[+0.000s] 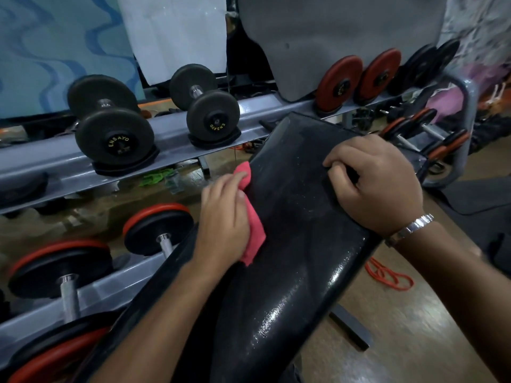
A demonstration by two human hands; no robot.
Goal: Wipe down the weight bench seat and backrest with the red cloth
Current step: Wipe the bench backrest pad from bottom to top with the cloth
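A black padded weight bench [298,244] runs from the lower middle up to the centre right, its surface dusty and glossy. My left hand [224,217] presses the red cloth [255,230] against the bench's left edge, with cloth showing above and below the fingers. My right hand [378,181], with a metal watch on the wrist, grips the bench's right edge near its far end, fingers curled over a dark object I cannot identify.
A grey dumbbell rack [171,139] stands along the left with black dumbbells [114,125] above and red-rimmed ones [157,230] below. Red weight plates [338,81] lean at the back. An orange band [387,277] lies on the wooden floor at right.
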